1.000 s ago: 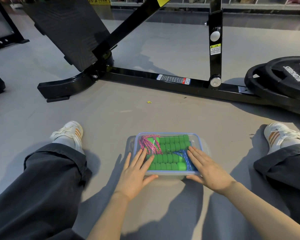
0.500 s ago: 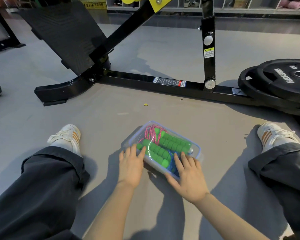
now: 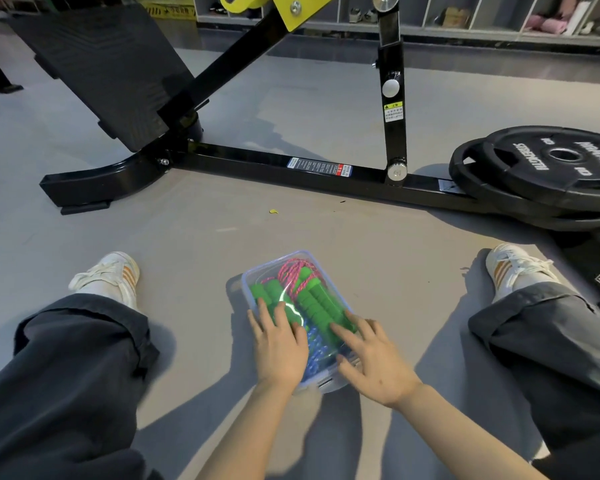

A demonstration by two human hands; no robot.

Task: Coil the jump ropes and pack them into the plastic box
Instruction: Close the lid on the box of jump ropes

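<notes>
A clear plastic box with a lid on it lies on the grey floor between my legs, its long side pointing away from me. Inside are green foam handles, a pink rope at the far end and a blue rope at the near end. My left hand lies flat on the lid's near left part, fingers straight. My right hand rests on the near right part, fingers spread over the lid and edge.
A black gym machine frame with a slanted footplate crosses the floor ahead. Stacked black weight plates lie at the right. My legs in dark trousers and white shoes flank the box.
The box has turned from lying crosswise to pointing lengthwise away from me, and sits slightly nearer. Both hands stayed on the lid and moved closer together at its near end.
</notes>
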